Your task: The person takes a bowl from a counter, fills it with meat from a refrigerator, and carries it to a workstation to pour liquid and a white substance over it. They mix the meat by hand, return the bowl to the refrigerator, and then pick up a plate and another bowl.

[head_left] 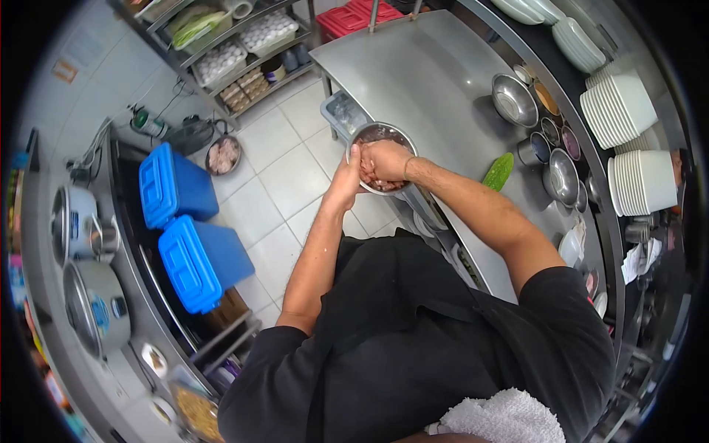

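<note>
A round metal bowl (408,138) holding pinkish pieces of what looks like raw meat (381,184) is held in front of me, over the floor beside the steel table. My left hand (344,181) grips the bowl's left side, thumb up by the rim. Down inside the bowl, my right hand (385,160) has its fingers curled into the meat; the fingertips are hidden. A clear plastic tub (336,109) with pale contents sits just beyond the bowl, at the table's edge.
On the steel table (421,66) lie a green bitter melon (498,171) and several metal bowls (515,100). White dishes (619,111) are stacked on the right shelf. Two blue lidded bins (199,258) and a bowl of pale meat (223,155) stand left. Egg trays fill a rack (221,88) behind.
</note>
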Demonstrator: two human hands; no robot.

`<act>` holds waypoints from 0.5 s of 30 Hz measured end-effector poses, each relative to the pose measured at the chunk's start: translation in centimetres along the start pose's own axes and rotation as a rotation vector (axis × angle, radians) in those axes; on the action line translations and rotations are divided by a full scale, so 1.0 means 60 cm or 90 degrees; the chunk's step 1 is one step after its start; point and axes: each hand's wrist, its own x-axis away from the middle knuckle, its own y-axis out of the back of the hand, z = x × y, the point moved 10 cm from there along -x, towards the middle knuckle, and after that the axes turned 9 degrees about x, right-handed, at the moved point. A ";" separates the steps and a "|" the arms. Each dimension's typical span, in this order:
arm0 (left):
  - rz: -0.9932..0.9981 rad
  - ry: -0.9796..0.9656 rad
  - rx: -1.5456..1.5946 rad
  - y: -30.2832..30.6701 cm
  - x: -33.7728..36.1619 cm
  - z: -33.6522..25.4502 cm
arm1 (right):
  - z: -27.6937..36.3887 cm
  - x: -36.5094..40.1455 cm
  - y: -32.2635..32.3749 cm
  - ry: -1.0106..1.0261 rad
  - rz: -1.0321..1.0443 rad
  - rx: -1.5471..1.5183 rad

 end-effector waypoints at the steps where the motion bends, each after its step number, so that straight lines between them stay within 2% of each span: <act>1: 0.034 0.004 -0.038 0.000 -0.024 -0.004 | -0.021 -0.013 0.002 -0.052 0.045 0.047; 2: 0.067 0.059 -0.028 0.000 -0.045 0.004 | -0.044 -0.019 0.001 -0.103 0.097 0.091; 3: 0.097 0.112 -0.018 -0.005 -0.058 0.000 | -0.049 -0.031 0.024 -0.061 0.033 0.150; 4: 0.123 0.160 -0.010 -0.007 -0.071 -0.003 | -0.063 -0.045 0.046 -0.083 -0.027 0.126; 6: 0.115 0.110 -0.001 -0.004 -0.101 -0.031 | -0.085 -0.062 0.095 -0.099 -0.078 0.014; 9: 0.092 0.065 0.055 0.001 -0.126 -0.053 | -0.069 -0.073 0.160 0.019 -0.203 -0.074; 13: 0.094 -0.022 0.115 -0.005 -0.153 -0.072 | -0.043 -0.057 0.213 -0.039 0.031 -0.107; 15: 0.060 -0.089 0.112 -0.011 -0.155 -0.101 | -0.066 -0.063 0.233 -0.042 -0.048 -0.067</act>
